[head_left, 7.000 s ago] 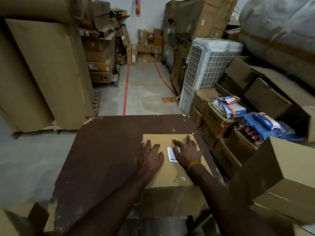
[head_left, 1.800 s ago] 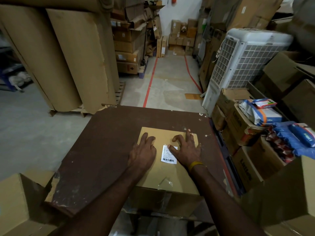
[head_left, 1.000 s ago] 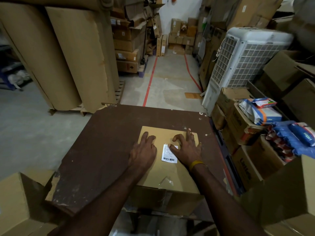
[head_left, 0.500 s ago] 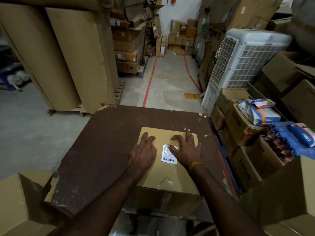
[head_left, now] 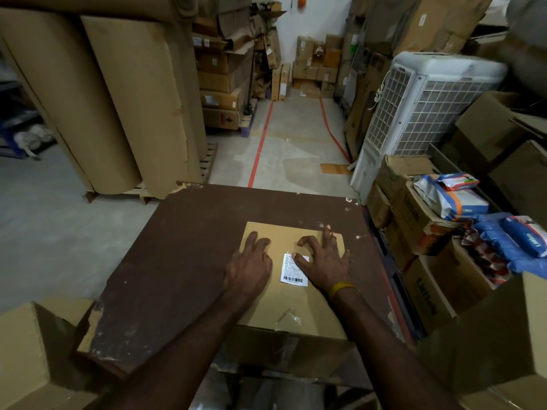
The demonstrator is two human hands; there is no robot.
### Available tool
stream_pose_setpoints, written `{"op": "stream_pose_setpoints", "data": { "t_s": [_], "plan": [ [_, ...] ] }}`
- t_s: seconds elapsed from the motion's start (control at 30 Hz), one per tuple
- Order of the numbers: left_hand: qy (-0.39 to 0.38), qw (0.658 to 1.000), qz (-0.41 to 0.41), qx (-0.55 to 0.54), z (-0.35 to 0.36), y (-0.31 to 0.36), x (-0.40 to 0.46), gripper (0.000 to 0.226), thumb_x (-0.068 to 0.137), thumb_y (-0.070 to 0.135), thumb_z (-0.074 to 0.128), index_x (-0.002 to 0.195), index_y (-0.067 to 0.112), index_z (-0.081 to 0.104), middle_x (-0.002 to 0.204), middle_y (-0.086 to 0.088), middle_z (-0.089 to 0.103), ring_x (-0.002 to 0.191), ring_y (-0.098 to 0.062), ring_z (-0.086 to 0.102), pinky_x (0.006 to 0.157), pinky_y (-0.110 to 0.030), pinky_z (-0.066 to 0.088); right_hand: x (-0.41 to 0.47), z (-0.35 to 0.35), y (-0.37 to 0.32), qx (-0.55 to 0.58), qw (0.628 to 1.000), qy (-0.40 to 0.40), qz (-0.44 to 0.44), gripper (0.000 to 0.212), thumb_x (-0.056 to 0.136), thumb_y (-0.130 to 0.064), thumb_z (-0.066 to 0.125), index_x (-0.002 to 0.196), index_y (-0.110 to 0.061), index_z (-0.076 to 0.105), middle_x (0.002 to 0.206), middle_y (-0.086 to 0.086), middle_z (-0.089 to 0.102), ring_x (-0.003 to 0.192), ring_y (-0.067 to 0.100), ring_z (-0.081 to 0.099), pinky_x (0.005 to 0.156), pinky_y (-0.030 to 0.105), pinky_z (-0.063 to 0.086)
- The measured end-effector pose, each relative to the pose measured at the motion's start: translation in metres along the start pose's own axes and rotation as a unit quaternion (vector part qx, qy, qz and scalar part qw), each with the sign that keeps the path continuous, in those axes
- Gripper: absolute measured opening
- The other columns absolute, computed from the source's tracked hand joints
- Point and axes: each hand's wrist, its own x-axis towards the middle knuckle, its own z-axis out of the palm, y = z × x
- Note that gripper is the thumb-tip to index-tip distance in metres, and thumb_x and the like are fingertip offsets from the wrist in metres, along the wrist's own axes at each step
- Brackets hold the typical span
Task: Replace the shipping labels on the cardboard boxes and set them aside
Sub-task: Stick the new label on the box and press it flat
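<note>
A flat cardboard box (head_left: 291, 303) lies on the dark brown table (head_left: 183, 247), its near end hanging over the table's front edge. A white shipping label (head_left: 294, 271) with a barcode is stuck on the box top. My left hand (head_left: 250, 263) rests flat on the box just left of the label. My right hand (head_left: 324, 257) lies on the box to the label's right, its thumb tip on the label's upper edge and its index finger arched. A scrap of clear tape (head_left: 288, 316) sticks up near the box's front.
Stacked cartons (head_left: 423, 288) with blue and white packets (head_left: 453, 196) crowd the right side, behind them a white air cooler (head_left: 426, 108). Tall cardboard rolls (head_left: 118, 93) stand at the left. An open carton (head_left: 26, 356) sits at the lower left, another (head_left: 503, 335) at the lower right.
Both hands have stayed on the box beside the label over the last two seconds. My right index finger has arched up a little.
</note>
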Motion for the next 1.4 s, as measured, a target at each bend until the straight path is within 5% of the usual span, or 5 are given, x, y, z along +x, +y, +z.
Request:
{"op": "stream_pose_setpoints", "data": {
  "t_s": [1.4],
  "plan": [
    [0.024,1.0,-0.006,-0.01,0.0071,-0.0027,0.0024,0.046,0.104,0.033,0.036,0.15,0.031,0.032,0.165,0.003,0.016,0.138,-0.028,0.04,0.106,-0.041,0.04,0.0014,-0.001,0.0004,0.02,1.0,-0.005,0.0,0.036,0.09,-0.068,0.05,0.117,-0.045,0.048,0.167,0.002,-0.008,0.154,0.028,0.001,0.116,0.066,0.006]
  ]
}}
